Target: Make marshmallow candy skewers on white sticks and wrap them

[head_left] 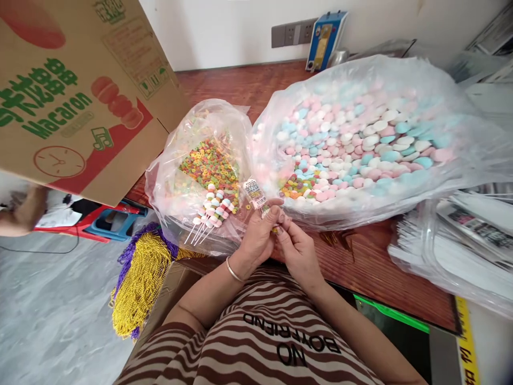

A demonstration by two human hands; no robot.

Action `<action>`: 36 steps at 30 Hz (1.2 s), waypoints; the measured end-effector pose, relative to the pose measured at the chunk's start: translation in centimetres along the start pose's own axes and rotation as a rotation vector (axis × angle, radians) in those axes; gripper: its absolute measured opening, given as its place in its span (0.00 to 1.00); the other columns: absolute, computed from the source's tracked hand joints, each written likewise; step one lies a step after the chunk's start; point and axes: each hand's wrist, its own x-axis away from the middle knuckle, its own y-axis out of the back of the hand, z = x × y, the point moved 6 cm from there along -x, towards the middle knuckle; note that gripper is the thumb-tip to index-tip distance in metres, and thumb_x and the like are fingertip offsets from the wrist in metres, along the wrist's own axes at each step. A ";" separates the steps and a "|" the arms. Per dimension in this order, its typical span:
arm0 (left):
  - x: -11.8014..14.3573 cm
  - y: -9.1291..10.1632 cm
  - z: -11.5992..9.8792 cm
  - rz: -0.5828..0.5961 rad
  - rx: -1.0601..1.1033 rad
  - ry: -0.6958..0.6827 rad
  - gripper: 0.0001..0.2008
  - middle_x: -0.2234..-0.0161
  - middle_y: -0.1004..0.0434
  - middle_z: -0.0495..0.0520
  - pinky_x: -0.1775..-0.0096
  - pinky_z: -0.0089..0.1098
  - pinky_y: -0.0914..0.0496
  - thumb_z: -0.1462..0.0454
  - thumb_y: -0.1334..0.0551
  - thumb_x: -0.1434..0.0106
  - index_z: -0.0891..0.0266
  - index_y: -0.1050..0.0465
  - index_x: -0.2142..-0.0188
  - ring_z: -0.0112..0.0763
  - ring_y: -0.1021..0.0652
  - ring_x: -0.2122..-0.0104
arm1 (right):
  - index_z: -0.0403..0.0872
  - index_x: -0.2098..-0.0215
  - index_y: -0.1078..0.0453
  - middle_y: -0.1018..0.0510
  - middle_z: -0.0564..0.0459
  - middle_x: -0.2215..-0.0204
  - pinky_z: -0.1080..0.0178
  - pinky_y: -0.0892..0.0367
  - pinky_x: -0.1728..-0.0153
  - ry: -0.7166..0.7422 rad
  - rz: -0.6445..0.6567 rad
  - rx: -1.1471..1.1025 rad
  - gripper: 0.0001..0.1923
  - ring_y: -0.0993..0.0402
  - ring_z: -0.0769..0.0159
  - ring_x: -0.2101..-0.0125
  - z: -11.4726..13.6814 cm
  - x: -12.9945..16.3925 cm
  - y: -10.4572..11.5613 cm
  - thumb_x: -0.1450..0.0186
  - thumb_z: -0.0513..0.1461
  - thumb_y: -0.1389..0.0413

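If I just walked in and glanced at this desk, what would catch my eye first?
Most striking is the huge clear bag of pastel candies, pink, blue and white, filling the right of the wooden table. Left of it sits a smaller bag of bright ring candies with finished candy skewers lying on it. Front and centre, the left hand and right hand meet, pinching a small clear labelled wrapper.

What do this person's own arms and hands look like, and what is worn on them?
Both forearms are bare, with no gloves or long sleeves. The left hand has a thin, pale metallic bangle at the wrist. The right hand shows no ring or band that I can make out. The arms emerge from a brown-and-cream striped top printed with dark lettering.
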 end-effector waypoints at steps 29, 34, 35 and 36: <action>2.0 2.1 -2.4 -0.101 -0.304 0.099 0.17 0.65 0.16 0.53 0.63 0.28 0.26 0.56 0.24 0.46 0.62 0.17 0.61 0.28 0.20 0.68 | 0.39 0.35 0.32 0.28 0.53 0.79 0.58 0.32 0.65 0.717 -0.167 0.891 0.22 0.33 0.64 0.76 0.2 1.1 1.1 0.24 0.33 0.55; 1.4 2.8 -2.0 -0.127 -0.356 0.107 0.15 0.78 0.22 0.49 0.69 0.24 0.29 0.60 0.19 0.57 0.64 0.20 0.75 0.21 0.26 0.77 | 0.45 0.41 0.28 0.23 0.50 0.73 0.59 0.29 0.64 0.513 -0.068 0.479 0.19 0.27 0.63 0.72 0.7 1.5 1.6 0.24 0.39 0.54; 1.3 2.8 -1.7 -0.119 -0.328 0.106 0.16 0.78 0.22 0.49 0.67 0.25 0.28 0.60 0.18 0.58 0.64 0.21 0.76 0.22 0.25 0.76 | 0.47 0.43 0.27 0.23 0.51 0.73 0.60 0.29 0.67 0.394 -0.047 0.312 0.18 0.27 0.64 0.72 0.5 1.5 1.7 0.24 0.41 0.54; 1.1 2.7 -1.4 -0.107 -0.297 0.102 0.17 0.76 0.21 0.50 0.65 0.26 0.27 0.60 0.18 0.60 0.64 0.21 0.76 0.23 0.24 0.75 | 0.48 0.45 0.26 0.25 0.53 0.75 0.61 0.29 0.70 0.259 -0.018 0.122 0.17 0.29 0.65 0.75 0.2 1.4 1.6 0.24 0.43 0.53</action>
